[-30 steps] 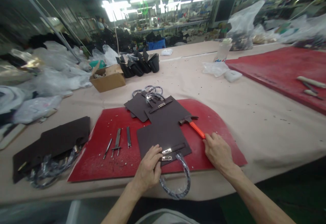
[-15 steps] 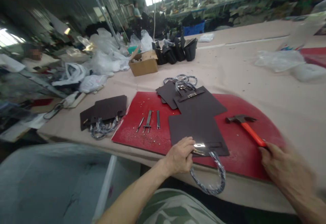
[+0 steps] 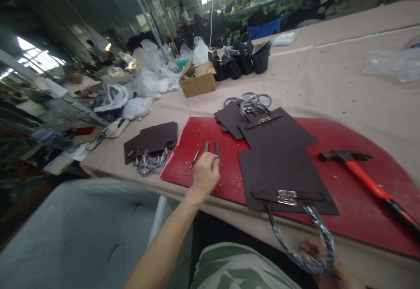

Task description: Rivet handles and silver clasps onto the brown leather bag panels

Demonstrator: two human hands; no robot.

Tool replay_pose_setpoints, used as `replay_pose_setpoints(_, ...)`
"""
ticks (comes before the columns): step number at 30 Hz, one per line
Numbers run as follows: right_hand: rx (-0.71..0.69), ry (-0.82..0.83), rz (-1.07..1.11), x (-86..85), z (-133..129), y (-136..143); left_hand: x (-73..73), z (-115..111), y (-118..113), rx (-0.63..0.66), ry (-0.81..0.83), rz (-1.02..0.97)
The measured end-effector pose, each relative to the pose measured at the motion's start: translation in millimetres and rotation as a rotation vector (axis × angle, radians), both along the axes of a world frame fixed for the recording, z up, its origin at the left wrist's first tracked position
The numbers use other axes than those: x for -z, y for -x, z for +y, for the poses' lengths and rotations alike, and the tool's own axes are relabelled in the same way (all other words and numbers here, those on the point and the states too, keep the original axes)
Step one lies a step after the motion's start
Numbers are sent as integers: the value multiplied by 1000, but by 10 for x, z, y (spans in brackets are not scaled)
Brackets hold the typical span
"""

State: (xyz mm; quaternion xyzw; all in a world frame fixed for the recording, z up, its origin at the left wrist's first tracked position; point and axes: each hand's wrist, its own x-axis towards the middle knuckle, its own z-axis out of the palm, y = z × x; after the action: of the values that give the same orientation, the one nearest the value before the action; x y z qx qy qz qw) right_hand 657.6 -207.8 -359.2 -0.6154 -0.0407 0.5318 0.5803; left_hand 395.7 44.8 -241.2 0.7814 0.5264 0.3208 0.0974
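Now the left hand [image 3: 206,174] is down on the red cutting mat [image 3: 203,127], fingers curled over the near ends of the slim metal punch tools [image 3: 211,148] that lie side by side just beyond its knuckles. Whether it has actually closed on one I cannot tell, since the back of the hand covers the tips. A thinner tool [image 3: 194,159] lies just off its left side, apart from the other two.

To do this pick well, I'd say: settle on one tool only, pinch it low on the shank and lift it straight up, so the neighbours (they lie nearly touching) are not dragged across the mat.

To the right of that hand sits the dark brown leather panel [image 3: 278,166], flat on the mat, its silver clasp [image 3: 286,197] at the near edge and the wrapped handle [image 3: 305,245] hanging off the counter [image 3: 344,96] edge. The right hand [image 3: 315,258] shows only as a blur low at that handle loop; it seems to touch it, but how far it is closed I cannot tell. Keeping it there would steady the panel.

Farther right, well apart from both hands, lies the orange-handled hammer [image 3: 364,173], head pointing away. Beyond the left hand, more brown panels [image 3: 236,120] are stacked, and off its left side another pile [image 3: 154,138] rests on the counter.
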Motion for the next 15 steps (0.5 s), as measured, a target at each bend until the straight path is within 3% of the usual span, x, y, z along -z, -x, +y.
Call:
replay_pose_setpoints(2,30,-7,155,-28,93,182,-66,307,353,-253,147,187)
replay_pose_setpoints(3,26,-18,223,-58,148,255,-78,441,493,-313,238,281)
replay_pose_setpoints(6,-17,-63,327,-156,303,384,-56,703,721,-342,426,414)
replay_pose_setpoints(9,-44,-140,396,-224,407,396,-34,771,708,-329,481,418)
replay_pose_setpoints(15,-206,-255,512,-305,456,351,-104,792,439,-304,476,477)
